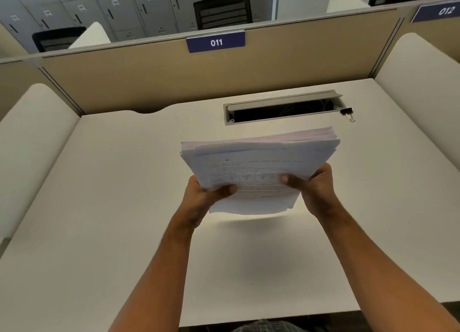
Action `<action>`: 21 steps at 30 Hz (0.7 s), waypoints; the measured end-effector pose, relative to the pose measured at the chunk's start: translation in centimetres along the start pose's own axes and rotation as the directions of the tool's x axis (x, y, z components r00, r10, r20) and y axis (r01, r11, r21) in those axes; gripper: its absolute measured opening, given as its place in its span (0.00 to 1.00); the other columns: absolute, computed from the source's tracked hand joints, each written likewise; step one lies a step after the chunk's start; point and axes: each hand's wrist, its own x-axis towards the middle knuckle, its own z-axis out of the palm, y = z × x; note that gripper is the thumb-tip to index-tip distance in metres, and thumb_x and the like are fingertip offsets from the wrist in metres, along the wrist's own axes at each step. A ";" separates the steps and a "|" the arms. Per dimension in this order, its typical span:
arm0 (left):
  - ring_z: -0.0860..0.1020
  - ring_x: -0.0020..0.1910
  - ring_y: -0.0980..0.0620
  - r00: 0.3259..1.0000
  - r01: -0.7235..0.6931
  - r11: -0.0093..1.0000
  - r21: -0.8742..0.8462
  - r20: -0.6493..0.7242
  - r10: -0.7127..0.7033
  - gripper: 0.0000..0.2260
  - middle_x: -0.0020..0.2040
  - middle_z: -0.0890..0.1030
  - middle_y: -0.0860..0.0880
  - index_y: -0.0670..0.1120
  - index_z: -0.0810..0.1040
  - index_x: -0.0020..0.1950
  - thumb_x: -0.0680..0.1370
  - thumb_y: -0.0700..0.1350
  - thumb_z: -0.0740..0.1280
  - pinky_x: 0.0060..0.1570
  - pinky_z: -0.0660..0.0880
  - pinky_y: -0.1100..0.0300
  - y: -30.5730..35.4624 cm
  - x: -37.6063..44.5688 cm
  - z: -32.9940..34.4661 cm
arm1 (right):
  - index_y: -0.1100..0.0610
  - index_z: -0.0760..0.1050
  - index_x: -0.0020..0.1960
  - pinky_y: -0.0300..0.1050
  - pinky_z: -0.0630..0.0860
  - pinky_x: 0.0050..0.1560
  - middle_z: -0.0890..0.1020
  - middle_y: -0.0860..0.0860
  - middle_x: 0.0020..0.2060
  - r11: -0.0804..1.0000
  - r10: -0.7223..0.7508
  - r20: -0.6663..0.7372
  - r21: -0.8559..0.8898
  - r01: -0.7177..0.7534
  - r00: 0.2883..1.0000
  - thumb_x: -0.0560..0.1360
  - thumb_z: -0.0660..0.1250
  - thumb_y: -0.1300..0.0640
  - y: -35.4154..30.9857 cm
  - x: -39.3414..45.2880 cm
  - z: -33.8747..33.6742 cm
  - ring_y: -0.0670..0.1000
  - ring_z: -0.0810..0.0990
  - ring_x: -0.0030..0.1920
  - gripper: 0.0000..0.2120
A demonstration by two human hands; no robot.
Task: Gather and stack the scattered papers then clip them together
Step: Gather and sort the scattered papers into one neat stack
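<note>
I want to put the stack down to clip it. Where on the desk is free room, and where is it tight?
The desk is bare left of the hands and near the front edge under the stack. The right strip by the side panel is also free. It is tight only at the back right: the cable slot and the clip beside it.

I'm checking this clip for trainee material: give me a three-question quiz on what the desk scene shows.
1. True or false: the stack of papers rests flat on the desk.
2. Where is the binder clip? A) on the papers B) by the right end of the cable slot C) in the left hand
3. Which hands hold the papers?

Key: 1. False, it is lifted, casting a shadow. 2. B. 3. Both, left hand and right hand, at the near edge.
</note>
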 end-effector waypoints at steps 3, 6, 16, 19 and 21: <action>0.85 0.56 0.49 0.997 0.070 0.997 0.039 -0.036 -0.069 0.21 0.55 0.87 0.47 0.52 0.85 0.59 0.67 0.42 0.81 0.53 0.81 0.55 -1.4 -0.6 0.2 | 0.50 0.87 0.54 0.47 0.83 0.47 0.88 0.51 0.50 0.991 0.128 -0.010 -0.036 -0.128 0.992 0.59 0.84 0.60 1.7 -0.7 -1.0 0.51 0.86 0.51 0.24; 0.85 0.56 0.48 0.993 0.112 0.992 0.051 -0.049 -0.110 0.23 0.57 0.86 0.47 0.54 0.85 0.60 0.66 0.45 0.82 0.52 0.82 0.55 -2.5 -0.8 0.3 | 0.52 0.88 0.51 0.51 0.83 0.48 0.88 0.54 0.49 0.973 0.219 -0.012 -0.077 -0.219 0.976 0.60 0.84 0.58 3.2 -1.3 -1.5 0.54 0.87 0.50 0.19; 0.84 0.59 0.44 0.996 0.070 0.997 0.016 -0.052 -0.070 0.27 0.58 0.85 0.44 0.50 0.82 0.62 0.65 0.43 0.83 0.53 0.82 0.51 -2.7 0.1 0.7 | 0.47 0.87 0.52 0.48 0.84 0.50 0.88 0.51 0.51 0.966 0.206 0.005 -0.160 -0.203 0.978 0.62 0.84 0.63 3.0 -0.7 -0.7 0.52 0.87 0.53 0.22; 0.84 0.58 0.47 0.997 0.068 0.997 0.036 -0.046 -0.066 0.25 0.57 0.86 0.46 0.49 0.83 0.62 0.67 0.42 0.83 0.52 0.81 0.56 -2.8 -0.3 0.1 | 0.45 0.86 0.55 0.43 0.84 0.49 0.88 0.49 0.51 0.959 0.216 0.017 -0.191 -0.209 0.976 0.60 0.85 0.60 3.0 -0.8 -1.1 0.50 0.87 0.53 0.25; 0.84 0.58 0.47 0.994 0.097 0.993 0.068 -0.058 -0.093 0.24 0.58 0.86 0.47 0.50 0.84 0.61 0.66 0.43 0.83 0.52 0.81 0.58 -3.1 -0.6 0.2 | 0.42 0.85 0.55 0.39 0.82 0.49 0.88 0.46 0.53 0.939 0.246 0.010 -0.250 -0.236 0.969 0.58 0.86 0.59 3.4 -1.0 -1.1 0.47 0.86 0.54 0.29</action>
